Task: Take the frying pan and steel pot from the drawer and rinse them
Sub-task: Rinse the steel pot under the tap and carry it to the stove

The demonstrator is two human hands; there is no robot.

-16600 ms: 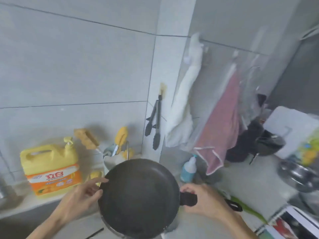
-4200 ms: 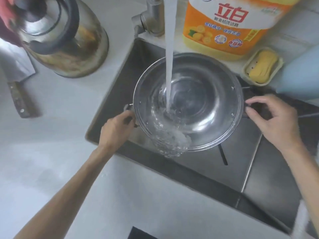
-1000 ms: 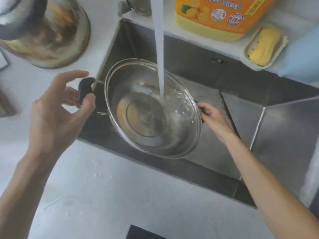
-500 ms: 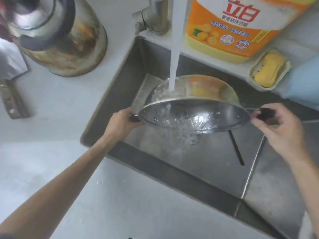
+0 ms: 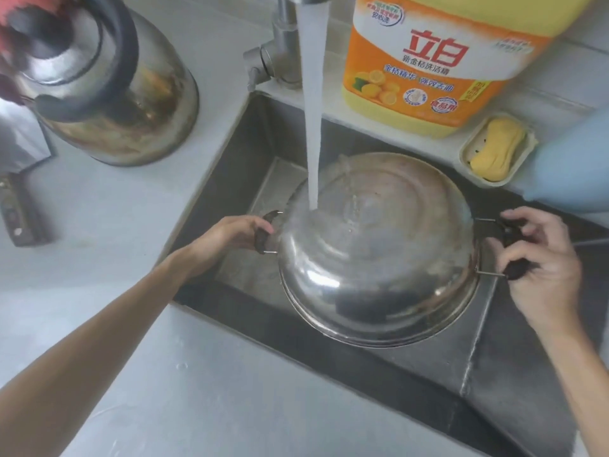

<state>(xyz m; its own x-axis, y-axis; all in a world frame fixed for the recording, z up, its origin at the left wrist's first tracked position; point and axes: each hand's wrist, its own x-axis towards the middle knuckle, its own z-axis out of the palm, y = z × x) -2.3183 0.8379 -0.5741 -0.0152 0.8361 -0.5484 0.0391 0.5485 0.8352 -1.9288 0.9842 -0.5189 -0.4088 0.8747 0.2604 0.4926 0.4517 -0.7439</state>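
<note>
Head view: the steel pot (image 5: 379,255) hangs bottom-up over the sink (image 5: 514,374), handles running left to right. Left hand (image 5: 227,239) pinches one black handle, right hand (image 5: 543,258) curls round the other, water stream (image 5: 313,127) striking the base.

Your only view comes from the camera on your head, tilted steeply down and slightly forward over the sink (image 5: 237,166). It sits close: the sink fills the middle, the grey surface (image 5: 197,407) runs along the bottom and left, and both forearms enter from the lower corners. The wide lens bends the edges, cutting off the faucet (image 5: 280,44) at the top.
</note>
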